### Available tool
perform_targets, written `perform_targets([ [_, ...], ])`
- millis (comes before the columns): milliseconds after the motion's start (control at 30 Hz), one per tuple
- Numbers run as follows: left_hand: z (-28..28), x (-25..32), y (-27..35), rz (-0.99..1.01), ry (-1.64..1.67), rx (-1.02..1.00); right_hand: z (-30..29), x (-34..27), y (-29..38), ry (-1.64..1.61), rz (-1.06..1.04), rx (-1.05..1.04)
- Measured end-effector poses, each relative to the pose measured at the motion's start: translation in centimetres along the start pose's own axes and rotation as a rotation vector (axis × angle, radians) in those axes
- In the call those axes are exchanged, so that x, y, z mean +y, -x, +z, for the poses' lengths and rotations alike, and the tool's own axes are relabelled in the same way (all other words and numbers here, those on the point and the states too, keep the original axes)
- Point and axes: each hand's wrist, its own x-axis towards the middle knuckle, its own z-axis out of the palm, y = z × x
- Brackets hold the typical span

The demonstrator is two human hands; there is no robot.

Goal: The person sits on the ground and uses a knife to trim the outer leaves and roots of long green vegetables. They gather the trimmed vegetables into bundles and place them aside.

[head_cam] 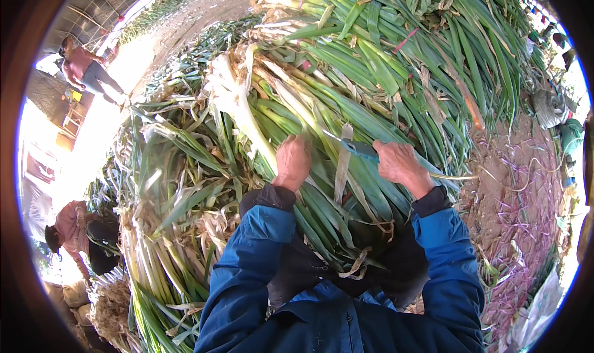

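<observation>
Long green onions (pixel 250 121) with white stalks lie across my lap and in front of me. My left hand (pixel 294 157) is closed around some green leaves or a stalk among them; exactly what is in its fingers is partly hidden. In my right hand (pixel 400 163) is the handle of a blue-grey hand tool (pixel 359 149) with a thin metal tip, which points left over the leaves. A pale cord or hose (pixel 452 177) runs out to the right from behind that hand. A dry, flat leaf (pixel 343 162) hangs between my hands.
A big heap of tied green onions (pixel 394 51) rises ahead. More stalks (pixel 158 255) and loose leaves (pixel 185 158) lie at left. One person (pixel 83 70) stands at upper left; another (pixel 76 232) bends down at lower left. Purplish ties (pixel 519 218) litter the ground at right.
</observation>
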Motion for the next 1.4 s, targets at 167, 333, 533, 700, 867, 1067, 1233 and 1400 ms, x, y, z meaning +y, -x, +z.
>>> perform_targets([
  [167,4.7,1.0,-3.0,-0.488,0.385,-0.192,-2.2,0.0,1.2,-0.063,0.012,0.124],
  [333,5.2,3.9,-5.6,-0.766,0.703,-0.151,-2.1,0.3,2.6,-0.069,0.005,0.14],
  [533,-0.5,3.6,1.2,-0.739,1.64,-0.194,-2.4,-0.1,2.9,-0.112,-0.091,0.317],
  [700,2.1,1.3,4.4,-0.725,1.954,-0.398,0.6,-3.0,-0.2,0.06,-0.108,0.074],
  [867,3.8,-1.4,5.5,-0.786,1.889,-0.36,1.7,-3.5,0.0,0.058,-0.128,0.11],
  [1067,1.9,1.6,5.1,-0.819,1.644,-0.373,0.0,-1.8,1.8,-0.011,-0.095,0.294],
  [1233,-5.1,3.1,1.8,-0.681,1.809,0.017,-0.6,-3.2,3.1,-0.081,-0.115,0.373],
  [1400,-0.8,1.9,3.6,-0.84,1.766,-0.044,1.7,-3.1,2.1,-0.029,-0.116,0.233],
])
